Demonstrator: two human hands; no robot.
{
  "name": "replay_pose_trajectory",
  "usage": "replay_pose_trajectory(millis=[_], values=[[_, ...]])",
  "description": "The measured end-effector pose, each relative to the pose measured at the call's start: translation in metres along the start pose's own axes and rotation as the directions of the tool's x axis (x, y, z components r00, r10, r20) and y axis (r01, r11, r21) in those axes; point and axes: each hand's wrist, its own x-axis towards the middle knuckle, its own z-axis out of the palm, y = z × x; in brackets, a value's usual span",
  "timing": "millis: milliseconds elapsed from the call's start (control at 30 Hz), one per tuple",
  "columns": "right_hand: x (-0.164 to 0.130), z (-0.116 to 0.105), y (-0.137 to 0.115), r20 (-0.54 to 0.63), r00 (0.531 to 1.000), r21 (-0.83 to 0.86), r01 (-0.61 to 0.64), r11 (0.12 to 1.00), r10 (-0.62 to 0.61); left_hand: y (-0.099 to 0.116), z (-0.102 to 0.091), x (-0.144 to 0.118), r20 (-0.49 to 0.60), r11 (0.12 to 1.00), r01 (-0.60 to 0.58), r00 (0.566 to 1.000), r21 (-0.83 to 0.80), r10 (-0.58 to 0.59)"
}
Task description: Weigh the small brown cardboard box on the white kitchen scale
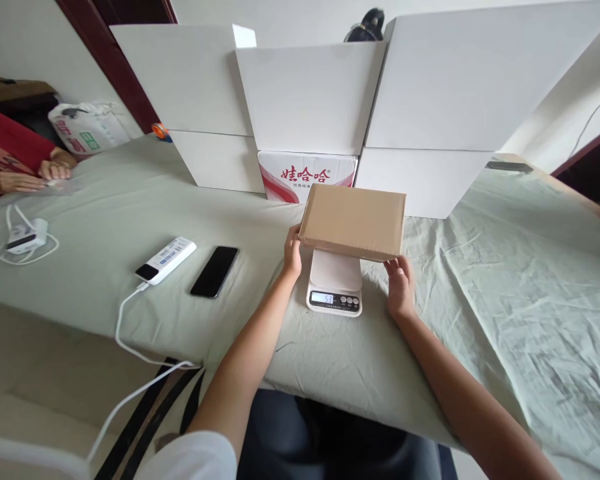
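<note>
Cardboard carton (353, 221) held between both hands at the digital scale (335, 275).
The left hand (293, 253) grips the carton's left end and the right hand (401, 287) its front right corner; fingers beneath are partly hidden. The carton covers the scale's rear section; contact with the platform cannot be confirmed, and the digits on the display (323, 298) are hard to read. Behind the scale, white boxes (310, 100) form a wall along the desk (480, 300), partly concealing a black object (373, 25); the carton hides the lower part of a red-printed box (305, 170) there. Left of the scale lie a phone (215, 271) and, beyond it, a white device (166, 260) with a cable. Far left of the scale, a co-worker (15, 150) is cut off by the frame edge.
</note>
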Motion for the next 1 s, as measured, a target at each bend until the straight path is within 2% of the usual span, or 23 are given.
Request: replay_pose_trajectory(millis=[100,200,433,767,1000], values=[[-0.003,0.007,-0.007,0.048,0.996,0.055,-0.08,0.995,0.078,-0.005,-0.002,-0.005,0.075,0.987,0.152,0.986,-0.057,-0.148],[-0.003,0.012,-0.013,0.088,0.987,0.047,-0.14,0.989,0.135,-0.004,-0.004,-0.01,0.179,0.97,0.233,0.96,-0.074,-0.217],[0.0,0.013,-0.016,0.111,0.974,-0.02,-0.198,0.98,0.199,-0.002,-0.004,-0.012,0.198,0.929,0.367,0.916,-0.056,-0.35],[-0.003,0.01,-0.009,0.127,0.973,-0.105,-0.179,0.978,0.192,-0.008,-0.007,-0.011,0.246,0.918,0.386,0.901,-0.084,-0.356],[-0.001,0.013,-0.009,0.1,0.977,-0.149,-0.17,0.974,0.186,-0.014,-0.005,-0.011,0.271,0.945,0.315,0.921,-0.091,-0.281]])
